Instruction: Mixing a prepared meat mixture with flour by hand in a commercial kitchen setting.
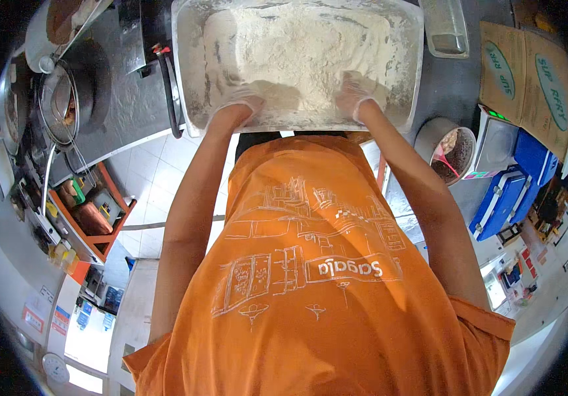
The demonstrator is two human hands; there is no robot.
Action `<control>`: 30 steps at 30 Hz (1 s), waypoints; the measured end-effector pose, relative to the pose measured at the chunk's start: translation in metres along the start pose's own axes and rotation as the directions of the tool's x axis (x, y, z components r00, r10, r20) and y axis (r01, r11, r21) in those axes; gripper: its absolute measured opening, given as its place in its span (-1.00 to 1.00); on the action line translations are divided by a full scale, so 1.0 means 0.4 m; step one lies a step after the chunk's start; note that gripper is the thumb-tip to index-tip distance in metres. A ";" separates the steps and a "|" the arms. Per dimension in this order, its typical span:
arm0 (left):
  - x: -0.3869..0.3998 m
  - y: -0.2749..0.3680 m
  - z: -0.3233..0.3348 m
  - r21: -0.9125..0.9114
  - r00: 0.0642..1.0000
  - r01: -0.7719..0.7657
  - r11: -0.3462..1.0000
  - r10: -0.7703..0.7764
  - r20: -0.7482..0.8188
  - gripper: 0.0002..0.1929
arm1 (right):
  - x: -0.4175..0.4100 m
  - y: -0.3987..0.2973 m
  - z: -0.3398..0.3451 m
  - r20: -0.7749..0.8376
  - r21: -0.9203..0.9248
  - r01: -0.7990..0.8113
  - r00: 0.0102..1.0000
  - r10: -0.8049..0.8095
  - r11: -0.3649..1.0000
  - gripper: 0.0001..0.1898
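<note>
A large rectangular tub (415, 74) holds a deep bed of pale flour (289, 54) at the top of the view. Inside its near left part, my left hand (244, 99) wears a clear plastic glove and is partly sunk in or dusted with flour. My right hand (353, 94), gloved the same way, reaches into the flour at the near right. The fingers of both hands blend into the flour, so whether they close on anything is hidden. Shadows lie on the flour beside each hand.
On the left are a wire strainer (58, 104), a whisk (83, 161) and a black-handled tool (167, 94). At the right stand a metal pot (469, 148) with a pink utensil (444, 158), a scale (496, 143), a cardboard box (526, 84), blue containers (496, 203) and a clear tray (447, 44).
</note>
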State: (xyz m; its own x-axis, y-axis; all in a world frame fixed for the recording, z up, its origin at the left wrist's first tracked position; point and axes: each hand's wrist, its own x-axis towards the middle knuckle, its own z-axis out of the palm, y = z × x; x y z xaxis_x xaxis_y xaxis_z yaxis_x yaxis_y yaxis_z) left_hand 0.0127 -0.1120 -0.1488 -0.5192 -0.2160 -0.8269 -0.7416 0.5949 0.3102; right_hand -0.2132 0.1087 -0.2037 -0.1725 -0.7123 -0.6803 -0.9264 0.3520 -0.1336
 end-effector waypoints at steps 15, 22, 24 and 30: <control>0.021 -0.024 -0.071 -0.898 0.944 0.150 0.415 -0.329 0.005 -0.47 | 0.042 0.094 -0.061 -0.087 0.702 -0.465 0.695 0.714 0.539 -0.63; 0.120 0.175 -0.149 -0.947 0.974 -0.040 0.320 -0.198 -0.108 -0.39 | 0.230 -0.088 -0.148 -0.178 0.137 -0.104 0.976 0.128 0.985 -0.73; 0.121 0.151 -0.163 -0.910 0.950 -0.178 0.374 -0.176 -0.258 -0.40 | 0.215 -0.095 -0.225 -0.294 0.072 -0.028 0.954 0.048 0.997 -0.73; 0.218 0.010 -0.218 -0.659 0.830 0.032 0.752 -0.387 -0.402 -0.51 | 0.226 -0.052 -0.327 -0.326 0.158 -0.213 0.910 0.255 0.964 -0.68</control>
State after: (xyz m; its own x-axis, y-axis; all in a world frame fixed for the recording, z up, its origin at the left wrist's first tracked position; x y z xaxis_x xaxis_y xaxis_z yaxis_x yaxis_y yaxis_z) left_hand -0.0726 -0.1959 -0.1786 -0.3142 -0.7206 -0.6181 -0.8540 -0.0698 0.5156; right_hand -0.2532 -0.0423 -0.1683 -0.5022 -0.7566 -0.4188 -0.8035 0.5873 -0.0973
